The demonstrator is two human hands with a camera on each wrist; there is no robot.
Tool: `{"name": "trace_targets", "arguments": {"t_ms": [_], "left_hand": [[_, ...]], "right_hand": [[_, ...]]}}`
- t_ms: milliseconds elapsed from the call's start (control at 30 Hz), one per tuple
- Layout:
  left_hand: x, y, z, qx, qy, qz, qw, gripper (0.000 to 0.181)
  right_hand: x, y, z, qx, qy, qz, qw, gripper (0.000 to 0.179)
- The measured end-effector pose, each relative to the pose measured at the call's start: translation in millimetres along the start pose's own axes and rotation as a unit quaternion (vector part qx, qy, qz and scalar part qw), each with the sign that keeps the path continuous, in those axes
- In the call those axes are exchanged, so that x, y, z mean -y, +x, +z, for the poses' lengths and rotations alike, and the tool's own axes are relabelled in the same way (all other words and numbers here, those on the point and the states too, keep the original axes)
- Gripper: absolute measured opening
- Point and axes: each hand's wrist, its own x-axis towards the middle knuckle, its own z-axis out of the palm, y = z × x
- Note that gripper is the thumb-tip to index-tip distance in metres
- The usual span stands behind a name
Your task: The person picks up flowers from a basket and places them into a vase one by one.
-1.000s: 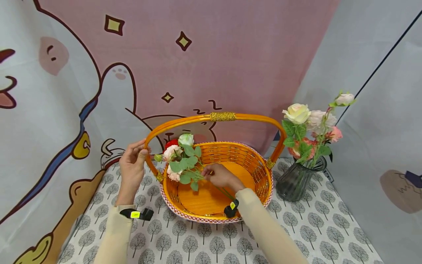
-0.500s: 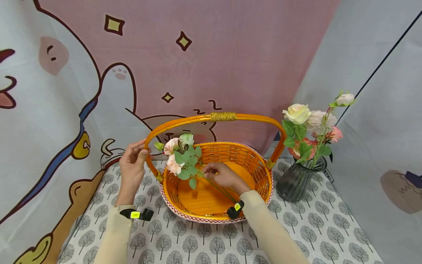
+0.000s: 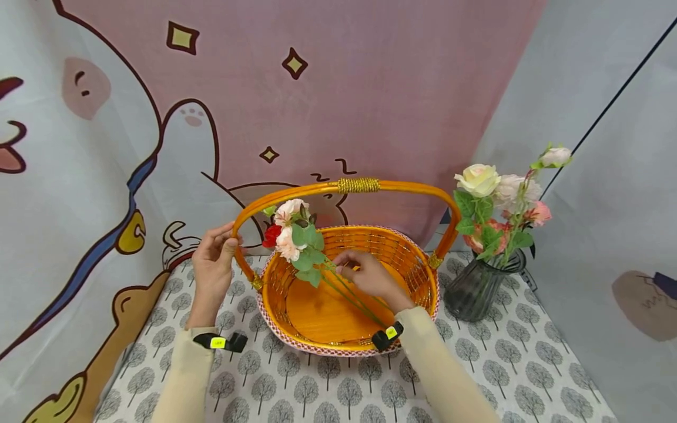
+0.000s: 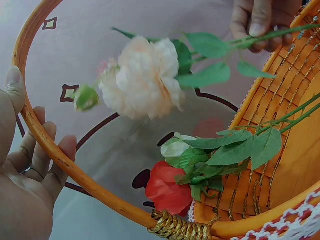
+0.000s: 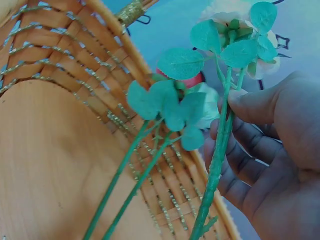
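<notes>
My left hand (image 3: 211,276) holds the left side of the orange handle (image 3: 288,194) of a woven basket (image 3: 312,346), thumb and fingers on opposite sides. Inside the basket's left part, my right hand (image 3: 370,275) pinches the green stem (image 5: 217,155) of a pale pink artificial flower (image 4: 142,80) with leaves and a bud. The bloom hangs above the basket's left rim. Below it a red flower (image 4: 169,187) and a greenish-white rose (image 4: 177,150) lean against the left rim. Their stems (image 5: 117,175) slant across the basket floor, apart from the held stem.
A dark glass vase (image 3: 471,288) with several flowers (image 3: 478,181) stands right of the basket, close to its right side. A tree-print cloth (image 3: 264,388) covers the table. Behind hangs a pink cartoon curtain (image 3: 402,88).
My right hand has moved a little right and up with the pale pink flower, whose bloom now sits higher and further right. My left hand stays on the handle.
</notes>
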Motion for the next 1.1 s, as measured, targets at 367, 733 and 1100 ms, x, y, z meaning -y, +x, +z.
{"name": "trace_targets", "arguments": {"t_ms": [367, 733, 1100], "left_hand": [[-2.2, 1.4, 0.3, 0.003, -0.014, -0.004, 0.9999, 0.035], [-1.5, 0.3, 0.6, 0.004, -0.012, -0.004, 0.9999, 0.034], [-0.6, 0.5, -0.4, 0.001, -0.017, 0.008, 0.9998, 0.033]], "right_hand": [[14.6, -14.7, -20.5, -0.021, 0.023, 0.002, 0.9995, 0.017], [18.0, -30.6, -36.9, -0.053, -0.015, -0.032, 0.998, 0.014], [22.3, -53.8, -50.4, -0.073, -0.056, -0.034, 0.9952, 0.01]]}}
